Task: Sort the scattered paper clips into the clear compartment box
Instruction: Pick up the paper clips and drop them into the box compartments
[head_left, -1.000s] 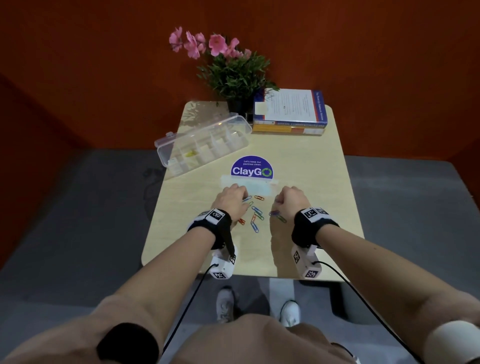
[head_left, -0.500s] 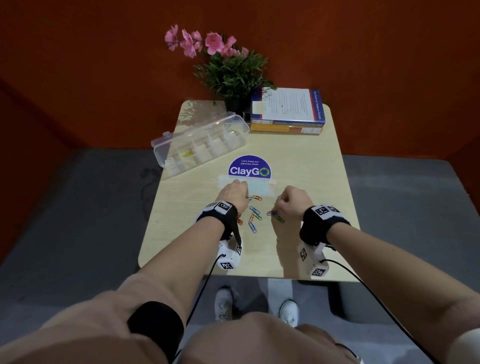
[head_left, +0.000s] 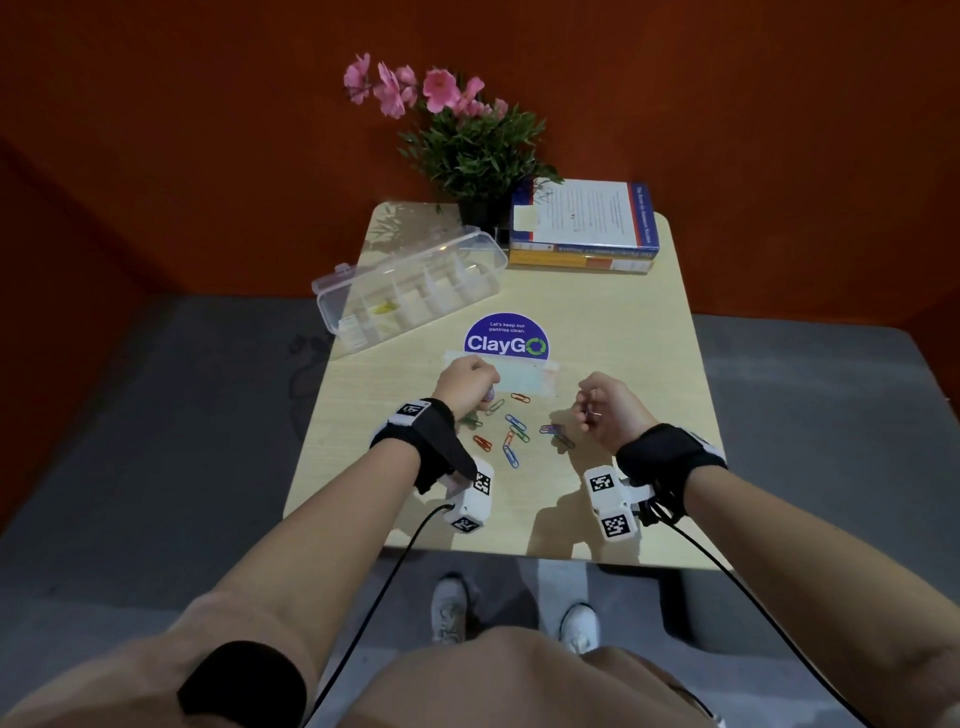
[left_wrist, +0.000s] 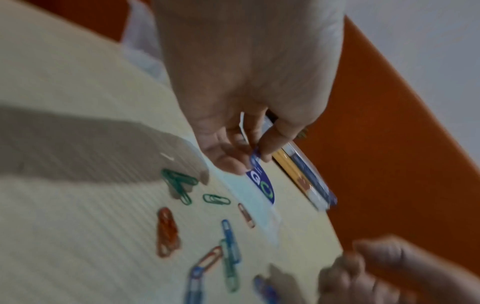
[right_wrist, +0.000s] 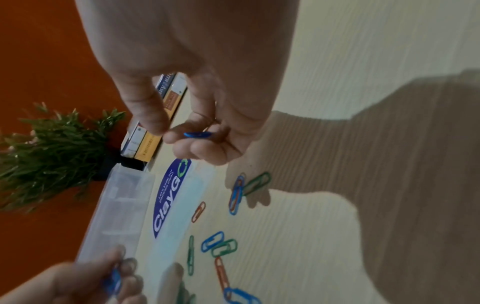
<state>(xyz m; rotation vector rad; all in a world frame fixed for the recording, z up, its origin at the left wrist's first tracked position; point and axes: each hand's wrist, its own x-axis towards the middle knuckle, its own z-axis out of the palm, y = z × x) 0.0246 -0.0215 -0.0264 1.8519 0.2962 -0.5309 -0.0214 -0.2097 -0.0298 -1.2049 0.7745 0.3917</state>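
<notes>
Several coloured paper clips lie scattered on the wooden table between my hands, also in the left wrist view and the right wrist view. My left hand hovers over their left side and pinches a blue clip between thumb and fingers. My right hand is raised at their right, palm turned inward, and pinches another blue clip. The clear compartment box stands open at the back left, apart from both hands, with something yellow in one compartment.
A purple ClayGo sticker and a pale taped strip lie just beyond the clips. A stack of books and a potted plant stand at the table's far edge, against the red wall.
Both hands have come up off the table, each with a blue clip pinched. The right hand has moved right and turned its palm inward.
</notes>
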